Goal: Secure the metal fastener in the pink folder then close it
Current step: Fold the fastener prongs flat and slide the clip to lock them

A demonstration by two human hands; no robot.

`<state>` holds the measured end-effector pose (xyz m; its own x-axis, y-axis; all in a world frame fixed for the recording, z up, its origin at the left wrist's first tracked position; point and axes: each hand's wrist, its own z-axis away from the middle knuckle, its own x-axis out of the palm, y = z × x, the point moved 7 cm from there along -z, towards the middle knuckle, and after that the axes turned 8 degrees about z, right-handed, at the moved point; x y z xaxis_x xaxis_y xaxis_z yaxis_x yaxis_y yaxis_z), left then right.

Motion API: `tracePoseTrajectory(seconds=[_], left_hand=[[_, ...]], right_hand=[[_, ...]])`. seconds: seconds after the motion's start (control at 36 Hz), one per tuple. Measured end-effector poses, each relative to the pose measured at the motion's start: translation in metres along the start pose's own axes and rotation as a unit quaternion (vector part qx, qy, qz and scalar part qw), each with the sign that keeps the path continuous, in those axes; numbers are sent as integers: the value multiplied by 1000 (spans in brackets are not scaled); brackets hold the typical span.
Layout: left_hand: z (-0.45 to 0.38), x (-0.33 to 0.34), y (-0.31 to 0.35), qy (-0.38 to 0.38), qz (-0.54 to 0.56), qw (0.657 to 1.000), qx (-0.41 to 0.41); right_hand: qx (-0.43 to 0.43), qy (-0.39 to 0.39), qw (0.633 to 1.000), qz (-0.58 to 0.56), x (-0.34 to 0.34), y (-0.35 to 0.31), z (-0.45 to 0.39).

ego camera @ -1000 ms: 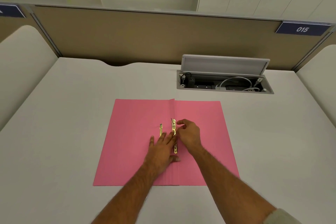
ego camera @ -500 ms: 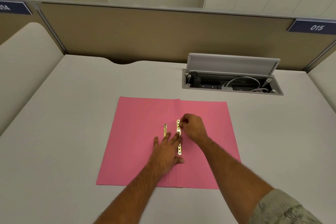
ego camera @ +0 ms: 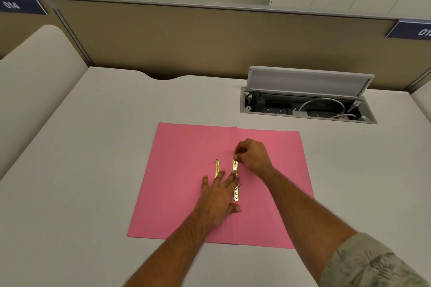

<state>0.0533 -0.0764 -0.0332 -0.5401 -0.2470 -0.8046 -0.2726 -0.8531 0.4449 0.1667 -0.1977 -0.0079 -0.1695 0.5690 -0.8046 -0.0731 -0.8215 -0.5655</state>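
The pink folder (ego camera: 177, 170) lies open and flat on the desk. Along its centre fold sits a gold metal fastener bar (ego camera: 235, 168), and a second thin gold strip (ego camera: 217, 168) lies just left of it. My left hand (ego camera: 219, 196) rests flat on the folder, fingers spread, with fingertips pressing on the middle of the bar and the lower end of the strip. My right hand (ego camera: 253, 155) pinches the top end of the fastener bar between thumb and fingers. The bar's lower end (ego camera: 236, 195) shows below my left fingers.
A recessed cable box (ego camera: 307, 109) with its lid (ego camera: 310, 81) raised sits in the desk at the back right, holding plugs and white cables. A tan partition (ego camera: 210, 37) closes the back of the white desk (ego camera: 93, 147). Padded side panels stand left and right.
My right hand has slid up along the fastener bar to its top end. My left hand has stayed pressed on the folder. The camera view shifted slightly.
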Motion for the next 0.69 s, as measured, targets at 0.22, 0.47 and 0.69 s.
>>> tracePoseTrajectory(seconds=[0.22, 0.47, 0.69], left_hand=[[0, -1, 0, 4, 3, 1000, 3], [0, 1, -3, 19, 8, 1000, 7], [-3, 0, -9, 4, 14, 1000, 17]], right_hand=[[-34, -17, 999, 34, 4, -10, -8], [66, -1, 997, -37, 7, 3, -14], [158, 49, 983, -77, 3, 19, -9]])
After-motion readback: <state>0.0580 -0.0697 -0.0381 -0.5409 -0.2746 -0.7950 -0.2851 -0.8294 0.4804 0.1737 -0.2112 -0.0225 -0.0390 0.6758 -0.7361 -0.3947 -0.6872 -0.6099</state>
